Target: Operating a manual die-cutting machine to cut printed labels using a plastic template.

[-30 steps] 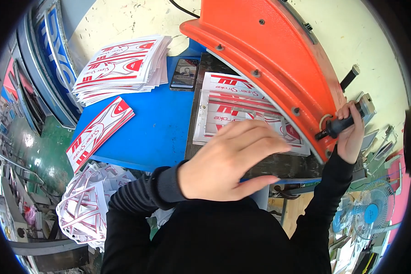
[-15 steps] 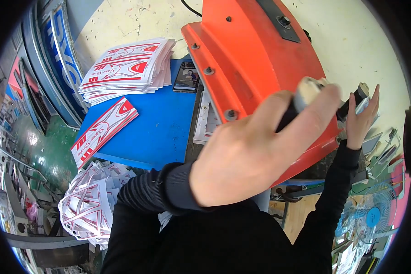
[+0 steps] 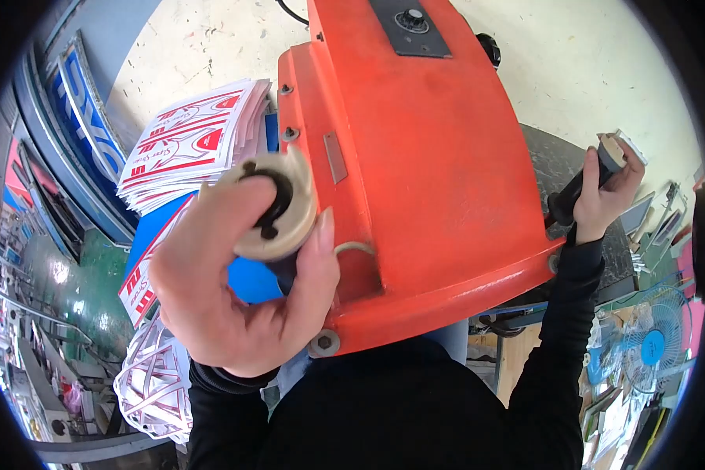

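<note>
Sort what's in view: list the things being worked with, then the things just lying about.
In use:
left hand on cream knob
right hand on black handle
orange press

Lying about:
stack of printed sheets
blue table
cut scraps
blue fan

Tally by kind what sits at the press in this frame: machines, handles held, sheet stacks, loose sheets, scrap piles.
Orange press: 1
Handles held: 2, cream knob, black grip
Printed sheet stack: 1
Loose printed sheet: 1
Scrap cutout pile: 1
Total: 6

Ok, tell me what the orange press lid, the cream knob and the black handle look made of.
Orange press lid: painted metal, probably; glossy, with bolts. Cream knob in the left hand: looks like matte moulded plastic. Black handle in the right hand: dull rubber or plastic grip.
</note>
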`<move>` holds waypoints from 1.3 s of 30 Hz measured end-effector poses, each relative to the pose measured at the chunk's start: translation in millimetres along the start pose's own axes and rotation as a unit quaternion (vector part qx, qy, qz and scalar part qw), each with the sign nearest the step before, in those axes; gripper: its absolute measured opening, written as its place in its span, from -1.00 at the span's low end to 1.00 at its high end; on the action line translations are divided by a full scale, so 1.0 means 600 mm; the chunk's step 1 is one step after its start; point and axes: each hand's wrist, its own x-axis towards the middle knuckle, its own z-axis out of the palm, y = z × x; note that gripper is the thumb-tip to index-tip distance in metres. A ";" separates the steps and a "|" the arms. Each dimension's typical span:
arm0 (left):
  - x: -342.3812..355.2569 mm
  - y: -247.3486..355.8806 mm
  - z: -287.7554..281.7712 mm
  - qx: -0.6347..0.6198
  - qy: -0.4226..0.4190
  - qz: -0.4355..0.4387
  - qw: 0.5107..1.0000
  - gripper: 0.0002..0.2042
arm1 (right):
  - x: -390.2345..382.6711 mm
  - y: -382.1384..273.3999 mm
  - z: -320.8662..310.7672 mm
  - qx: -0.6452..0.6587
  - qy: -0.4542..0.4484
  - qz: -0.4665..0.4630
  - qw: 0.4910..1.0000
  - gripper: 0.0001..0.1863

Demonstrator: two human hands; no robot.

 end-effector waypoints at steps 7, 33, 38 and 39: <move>-0.019 -0.003 0.008 -0.006 -0.002 -0.024 1.000 -0.51 | -0.019 -0.002 -0.002 0.000 0.000 0.025 1.000 -0.54; -0.145 -0.140 0.075 -0.109 -0.311 -0.208 0.921 0.24 | 0.065 0.082 -0.034 -0.460 0.000 -0.085 0.884 -0.38; -0.152 -0.155 0.094 -0.076 -0.402 -0.208 0.888 0.29 | 0.026 -0.007 -0.058 0.028 -0.195 0.131 0.972 -0.38; -0.156 -0.154 0.088 -0.054 -0.422 -0.213 0.879 0.28 | 0.014 -0.037 -0.031 0.190 -0.229 0.150 0.943 -0.37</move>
